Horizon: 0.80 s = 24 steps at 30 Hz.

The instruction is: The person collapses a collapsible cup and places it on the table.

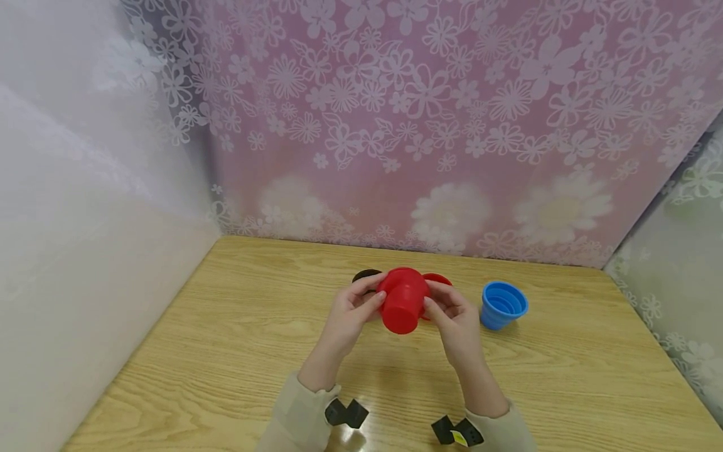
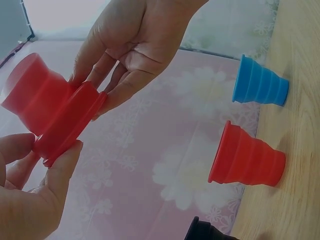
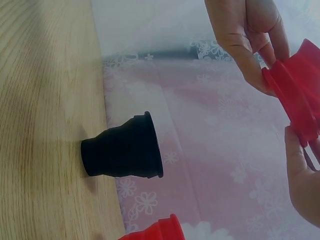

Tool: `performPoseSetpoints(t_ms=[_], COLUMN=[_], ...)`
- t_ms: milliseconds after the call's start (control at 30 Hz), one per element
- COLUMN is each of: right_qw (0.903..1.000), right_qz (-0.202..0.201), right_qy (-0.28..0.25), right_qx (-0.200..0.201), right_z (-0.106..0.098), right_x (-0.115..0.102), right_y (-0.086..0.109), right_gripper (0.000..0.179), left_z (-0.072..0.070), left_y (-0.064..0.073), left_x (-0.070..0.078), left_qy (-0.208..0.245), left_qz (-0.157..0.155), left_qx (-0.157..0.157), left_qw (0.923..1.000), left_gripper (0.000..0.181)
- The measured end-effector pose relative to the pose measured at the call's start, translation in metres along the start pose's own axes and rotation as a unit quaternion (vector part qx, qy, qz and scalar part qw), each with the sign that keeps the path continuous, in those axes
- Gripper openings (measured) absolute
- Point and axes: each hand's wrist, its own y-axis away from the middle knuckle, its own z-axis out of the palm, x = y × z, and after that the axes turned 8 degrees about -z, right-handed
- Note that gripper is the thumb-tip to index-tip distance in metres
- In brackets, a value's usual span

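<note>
Both hands hold a red collapsible cup [image 1: 402,301] above the table, its narrow base tilted toward me. In the left wrist view, its wider rim end looks folded into a thick ring, while the base part [image 2: 37,95] sticks out. My left hand [image 1: 349,312] pinches the cup's left side between thumb and fingers. On the opposite side, my right hand [image 1: 459,323] pinches the ring in the same way. Behind the held cup stand a second red cup [image 2: 247,156] and a black cup [image 3: 124,146], both upright and mostly hidden in the head view.
A blue collapsible cup [image 1: 503,306] stands upright on the wooden table [image 1: 226,339], right of my right hand. Flowered pink cloth [image 1: 395,157] hangs along the table's back edge. Pale sheets [image 1: 101,207] close off the left and right sides.
</note>
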Motion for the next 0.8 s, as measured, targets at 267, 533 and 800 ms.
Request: performPoseSetpoints(t_ms=[267, 533, 800], right_qw=[0.9990, 0.9940, 0.9953], right_qz=[-0.015, -0.034, -0.019], right_qy=[0.010, 0.008, 0.010], right_qx=[-0.040, -0.104, -0.094], right_z=[0.0001, -0.0011, -0.0009], right_x=[0.0018, 0.0019, 0.0028], right_y=[0.0001, 0.0021, 0.0034], right_gripper=[0.030, 0.032, 0.028], left_z=[0.0011, 0.0032, 0.0047], left_y=[-0.0011, -0.0015, -0.0008], left_x=[-0.0013, -0.0021, -0.0032], left_qy=[-0.025, -0.038, -0.072], left_qz=[-0.007, -0.011, -0.012], left_qx=[0.026, 0.044, 0.026], left_qw=[0.9993, 0.9982, 0.9970], left_gripper=[0.029, 0.019, 0.032])
